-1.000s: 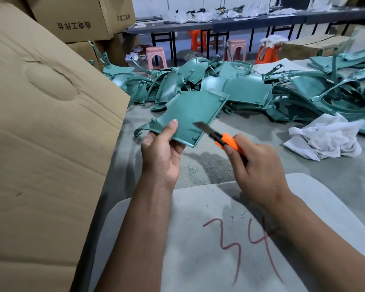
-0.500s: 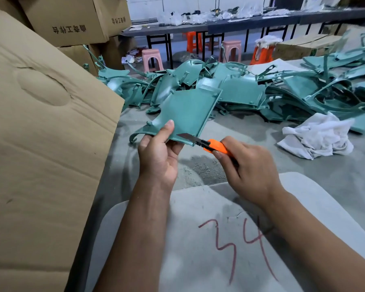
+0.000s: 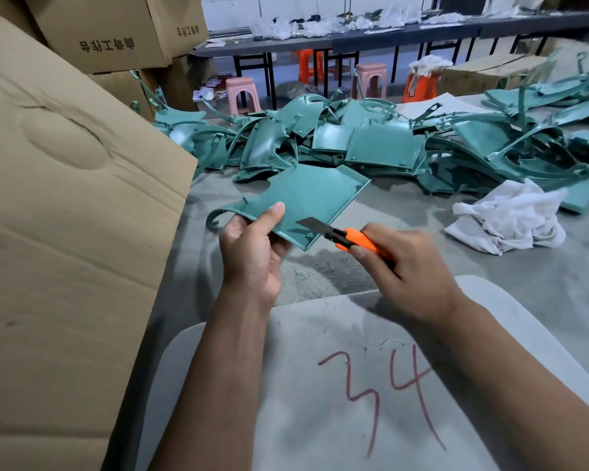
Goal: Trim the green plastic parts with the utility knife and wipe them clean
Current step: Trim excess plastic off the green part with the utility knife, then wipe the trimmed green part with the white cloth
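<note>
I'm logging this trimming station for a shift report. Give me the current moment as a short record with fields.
left hand: left hand grips the green plastic part by its near edge, thumb on top
right hand: right hand holds the orange utility knife
blade: extended, lying over the part's near right corner
untrimmed stock: pile of green parts behind
wiping cloth: white rag on the table, to the right, untouched
left side: cardboard box

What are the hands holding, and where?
Left hand pinches the green plastic part at its near edge; right hand grips the utility knife by its orange handle.
</note>
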{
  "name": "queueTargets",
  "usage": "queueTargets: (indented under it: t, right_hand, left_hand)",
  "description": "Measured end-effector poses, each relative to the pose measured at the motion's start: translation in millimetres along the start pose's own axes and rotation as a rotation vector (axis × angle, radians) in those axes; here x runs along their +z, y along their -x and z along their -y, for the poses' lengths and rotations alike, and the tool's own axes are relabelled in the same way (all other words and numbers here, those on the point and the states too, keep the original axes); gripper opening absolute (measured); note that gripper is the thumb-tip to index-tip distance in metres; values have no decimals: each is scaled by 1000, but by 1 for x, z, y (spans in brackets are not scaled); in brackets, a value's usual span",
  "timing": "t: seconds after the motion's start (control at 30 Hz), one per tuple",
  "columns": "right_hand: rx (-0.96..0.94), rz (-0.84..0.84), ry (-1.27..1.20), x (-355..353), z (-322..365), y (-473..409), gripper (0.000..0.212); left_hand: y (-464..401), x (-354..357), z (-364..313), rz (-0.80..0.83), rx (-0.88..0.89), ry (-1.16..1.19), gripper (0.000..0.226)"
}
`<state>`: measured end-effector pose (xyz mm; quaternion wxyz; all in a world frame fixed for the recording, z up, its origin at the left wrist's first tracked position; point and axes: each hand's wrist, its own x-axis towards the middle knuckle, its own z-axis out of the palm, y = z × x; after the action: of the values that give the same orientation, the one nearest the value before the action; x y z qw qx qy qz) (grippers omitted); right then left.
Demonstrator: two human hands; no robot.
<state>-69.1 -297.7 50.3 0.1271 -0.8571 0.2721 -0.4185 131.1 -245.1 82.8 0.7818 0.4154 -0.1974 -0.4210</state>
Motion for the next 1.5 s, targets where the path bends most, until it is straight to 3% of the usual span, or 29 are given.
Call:
queueTargets:
  t: [0.07, 0.13, 0.2, 0.3, 0.4, 0.53, 0.7, 0.83, 0.9, 1.0, 1.13, 1.23, 1.3, 1.4, 1.5]
  right_hand:
    - [53, -2, 75, 0, 0, 0, 27]
    - [164, -114, 198, -5, -9, 0, 29]
    - [378, -178, 318, -13, -20, -1, 32]
    - [656, -118, 490, -20, -29, 0, 38]
    - [595, -117, 586, -14, -22, -2, 36]
    - [438, 19, 662, 9, -6, -7, 36]
    - [429, 108, 538, 15, -4, -5, 40]
    - [435, 2, 501, 4, -14, -4, 37]
    - [539, -156, 602, -9, -25, -5, 37]
    - [774, -351, 721, -35, -46, 0, 44]
    - [966, -286, 686, -58, -68, 11, 71]
    - [1044, -174, 586, -62, -80, 16, 57]
    - [994, -215, 540, -62, -83, 15, 42]
    - [704, -479, 448, -61, -76, 11, 27]
    - [444, -618, 36, -48, -51, 0, 17]
  left_hand:
    - [-1, -3, -1, 7, -5, 3, 17]
    - [-2, -6, -3, 27, -25, -10, 19]
    - [-2, -7, -5, 72, -46, -2, 20]
    - [0, -6, -6, 157, -4, -6, 26]
    - [3, -1, 0, 101, 117, -177, 23]
    - [8, 9, 14, 37, 104, -218, 17]
    - [6, 11, 29, 42, 179, -284, 13]
    - [6, 10, 35, 48, 344, -478, 15]
    - [8, 9, 36, 19, 498, -660, 14]
    - [14, 10, 37, -14, 612, -896, 32]
    - [21, 16, 39, -24, 619, -1057, 41]
    - [21, 16, 41, -20, 585, -1096, 47]
    - [21, 15, 41, -20, 549, -1102, 49]
    - [19, 14, 39, -39, 500, -1123, 53]
    - [15, 11, 36, -52, 459, -1161, 60]
